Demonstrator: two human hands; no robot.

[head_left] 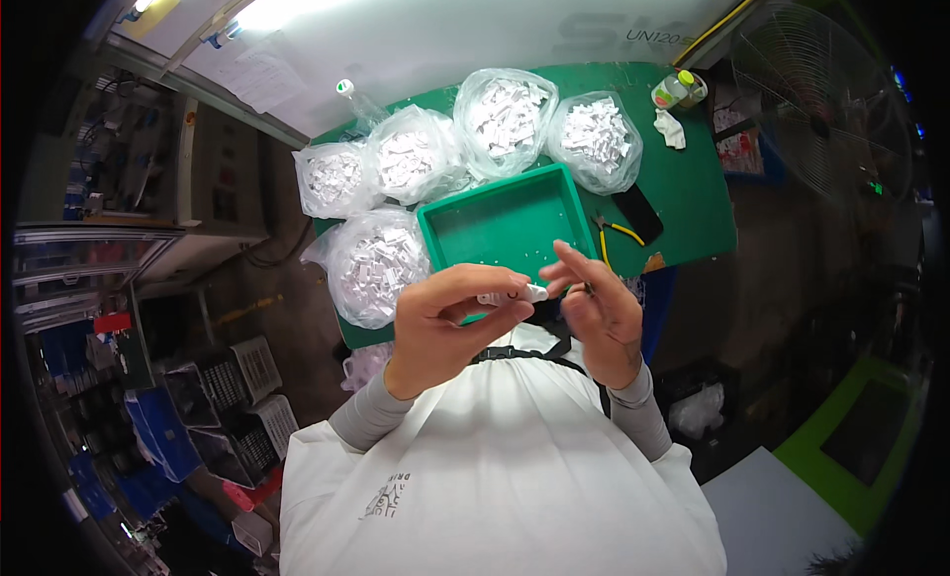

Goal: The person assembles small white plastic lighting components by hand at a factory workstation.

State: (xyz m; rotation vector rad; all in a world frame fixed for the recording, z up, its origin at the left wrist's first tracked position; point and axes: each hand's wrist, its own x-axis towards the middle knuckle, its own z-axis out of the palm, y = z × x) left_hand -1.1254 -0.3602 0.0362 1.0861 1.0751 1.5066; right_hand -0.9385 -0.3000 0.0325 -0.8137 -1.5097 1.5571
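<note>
My left hand (440,319) pinches a small white plastic piece (536,293) between thumb and fingers, in front of my chest. Just right of it is my right hand (609,324), its fingers apart and slightly blurred, close to the piece's end. I make out nothing held in that hand. Beyond both hands lies a shallow green tray (505,220) with a few tiny white bits on its floor. Clear plastic bags filled with small white pieces stand around it: one bag (381,269) at its left, another (507,116) behind it.
Yellow-handled pliers (621,234) and a black phone (638,216) lie right of the tray. Farther back are a bottle with a yellow-green cap (673,89) and a crumpled white tissue (669,130). A large fan (821,111) stands beyond the green table's (698,200) right edge.
</note>
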